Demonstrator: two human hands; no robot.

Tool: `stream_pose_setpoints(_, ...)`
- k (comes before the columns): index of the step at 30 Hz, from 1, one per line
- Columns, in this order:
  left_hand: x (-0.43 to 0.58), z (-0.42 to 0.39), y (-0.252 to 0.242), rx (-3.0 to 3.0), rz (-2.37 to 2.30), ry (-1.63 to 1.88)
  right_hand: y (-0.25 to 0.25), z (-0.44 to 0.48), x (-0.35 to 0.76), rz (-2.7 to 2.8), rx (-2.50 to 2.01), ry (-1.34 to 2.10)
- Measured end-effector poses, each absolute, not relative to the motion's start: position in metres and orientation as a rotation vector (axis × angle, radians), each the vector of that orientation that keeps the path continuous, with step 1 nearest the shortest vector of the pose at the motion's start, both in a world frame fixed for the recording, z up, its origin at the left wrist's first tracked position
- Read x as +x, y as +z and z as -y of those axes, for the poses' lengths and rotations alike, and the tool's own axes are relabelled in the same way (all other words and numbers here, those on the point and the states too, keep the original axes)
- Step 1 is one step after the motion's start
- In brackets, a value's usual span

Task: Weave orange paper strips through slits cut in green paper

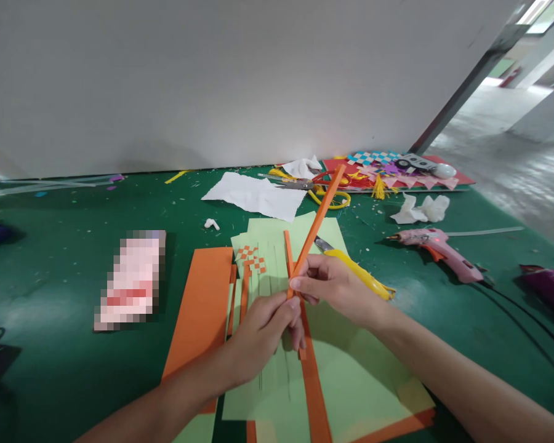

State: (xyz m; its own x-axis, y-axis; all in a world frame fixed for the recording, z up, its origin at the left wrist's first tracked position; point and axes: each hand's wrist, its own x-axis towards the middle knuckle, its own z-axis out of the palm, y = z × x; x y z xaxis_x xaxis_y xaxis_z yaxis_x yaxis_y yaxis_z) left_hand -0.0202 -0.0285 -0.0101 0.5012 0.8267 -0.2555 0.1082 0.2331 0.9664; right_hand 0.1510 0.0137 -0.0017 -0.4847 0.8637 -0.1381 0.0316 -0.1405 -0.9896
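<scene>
My left hand (277, 317) and my right hand (325, 280) meet over the light green paper (357, 363). Both pinch an orange paper strip (320, 216), which slants up to the right from my fingertips. A second short orange strip stands up just behind, and a longer orange strip (314, 387) runs down below my hands. Left of them, small orange-and-white checkered woven pieces (257, 265) lie on the green paper. Scissors with yellow handles (360, 275) rest partly behind my right hand. An orange sheet (203, 301) lies beside my left forearm.
A pink glue gun (443, 249) with a black cord lies on the right. Behind are white paper (256, 195), crumpled tissues (420, 209), more scissors (337, 198) and a red board (464, 176) with decorations. A blurred-out pink item (132, 283) is at left. A wall closes off the back.
</scene>
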Motion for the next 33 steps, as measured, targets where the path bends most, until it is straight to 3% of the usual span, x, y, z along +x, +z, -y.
stream_pose_setpoints(13,-0.0216,0.0294,-0.0156,1.228,-0.917,0.640,0.0016,-0.0140,0.1506,1.544,-1.000,1.790)
stream_pose_setpoints(26,-0.0212,0.0288,-0.0148,1.238,-0.926,0.635,-0.0004,-0.0130,0.1495,1.526,-1.041,1.642)
stream_pose_setpoints(33,-0.0209,0.0288,-0.0170,1.219,-0.894,0.667,-0.0006,-0.0138,0.1497,1.521,-0.981,1.783)
